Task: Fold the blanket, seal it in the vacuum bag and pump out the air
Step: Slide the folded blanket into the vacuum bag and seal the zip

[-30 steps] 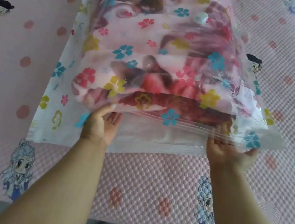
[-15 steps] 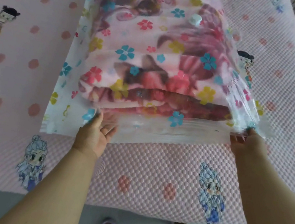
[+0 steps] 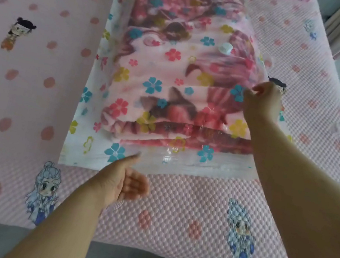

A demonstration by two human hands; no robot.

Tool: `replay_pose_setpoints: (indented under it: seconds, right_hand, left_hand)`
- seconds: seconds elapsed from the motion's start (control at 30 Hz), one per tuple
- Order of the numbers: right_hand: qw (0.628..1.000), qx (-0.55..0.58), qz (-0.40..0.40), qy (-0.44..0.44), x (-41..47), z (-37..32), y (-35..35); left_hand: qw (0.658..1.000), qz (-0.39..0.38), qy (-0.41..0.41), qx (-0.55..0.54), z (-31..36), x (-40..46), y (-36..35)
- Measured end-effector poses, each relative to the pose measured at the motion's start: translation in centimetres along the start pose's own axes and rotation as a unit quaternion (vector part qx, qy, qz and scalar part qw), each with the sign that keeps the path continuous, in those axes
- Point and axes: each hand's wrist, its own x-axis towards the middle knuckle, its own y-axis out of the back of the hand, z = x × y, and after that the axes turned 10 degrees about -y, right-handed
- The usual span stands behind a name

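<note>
You have let go of the bag's (image 3: 86,137) mouth: your left hand (image 3: 124,183) hovers open, your right hand (image 3: 261,101) pinches the plastic over the blanket (image 3: 170,93), so sealing comes next.

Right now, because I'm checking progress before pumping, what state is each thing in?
Floral fleece blanket: folded, inside the bag.
Clear flower-printed vacuum bag: lying flat on the bed, still puffy; the seal at the near edge cannot be judged.
White round valve cap: on the bag's top, no pump attached.
Left hand: open, by the bag's near edge.
Right hand: fingers curled on the bag's right side; grip unclear.
</note>
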Motion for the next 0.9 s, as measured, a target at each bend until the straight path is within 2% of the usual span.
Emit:
replay_pose_setpoints:
  seconds: [0.07,0.13,0.2,0.27,0.33,0.4,0.43,0.5,0.57,0.67,0.77,0.9]
  right_hand:
    - [0.991,-0.048,-0.094,0.084,1.3,-4.0,-2.1]
    - [0.975,-0.096,-0.133,0.152,2.7,-5.8,-3.7]
    - [0.959,-0.141,-0.144,0.197,4.5,-6.5,-4.7]
    - [0.944,-0.181,-0.163,0.224,6.4,-7.0,-5.6]
    - [0.919,-0.237,-0.194,0.249,8.1,-7.5,-6.9]
    - [0.887,-0.3,-0.222,0.272,8.6,-7.6,-8.3]
    - [0.875,-0.32,-0.232,0.281,8.6,-7.3,-9.1]
    - [0.864,-0.33,-0.247,0.291,7.8,-6.1,-10.6]
    - [0.869,-0.314,-0.252,0.287,6.5,-4.1,-11.8]
    - [0.875,-0.302,-0.236,0.296,4.2,-1.1,-12.8]
    - [0.868,-0.319,-0.218,0.311,2.3,0.7,-13.5]
    - [0.868,-0.335,-0.195,0.311,0.6,2.1,-14.1]
  left_hand:
    - [0.977,-0.118,0.053,0.169,3.4,-1.4,0.3]
    - [0.956,-0.124,0.032,0.265,8.5,-1.4,-0.3]
    - [0.953,-0.036,-0.068,0.294,14.3,0.4,-1.9]
    - [0.924,0.092,-0.198,0.314,19.2,3.7,-4.0]
    - [0.85,0.167,-0.277,0.416,22.7,7.7,-6.0]
    - [0.764,0.182,-0.279,0.553,24.4,11.3,-7.2]
    - [0.736,0.183,-0.274,0.592,24.7,13.1,-7.6]
    - [0.7,0.172,-0.259,0.643,23.8,15.8,-7.8]
    - [0.672,0.151,-0.228,0.688,21.3,17.9,-7.7]
    - [0.627,0.17,-0.221,0.727,16.9,19.4,-7.1]
    - [0.599,0.196,-0.254,0.733,13.4,19.4,-6.3]
    - [0.589,0.209,-0.276,0.73,11.1,19.2,-5.8]
